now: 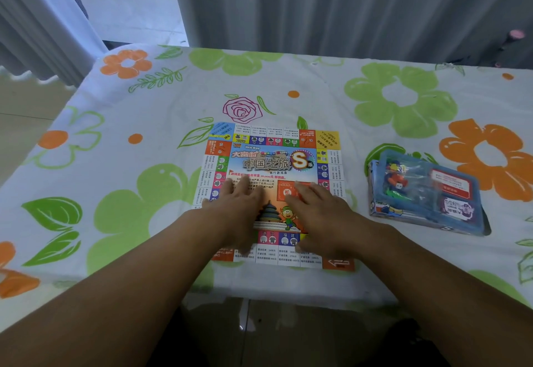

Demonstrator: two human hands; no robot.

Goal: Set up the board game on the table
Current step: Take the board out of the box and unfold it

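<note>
A colourful paper game board (274, 162) lies unfolded and flat in the middle of the table (161, 124), which wears a flowered cloth. My left hand (239, 205) presses flat on the board's lower left part, fingers straight. Beside it, my right hand (317, 211) lies flat on the lower right part, fingers spread. Both palms cover part of the board's centre picture. To the right, apart from the board, sits the blue game box (427, 193) with a clear tray of small playing pieces and cards inside.
Grey curtains (346, 6) hang behind the table's far edge. A tiled floor (23, 101) shows past the table's left edge. The near table edge runs just below the board.
</note>
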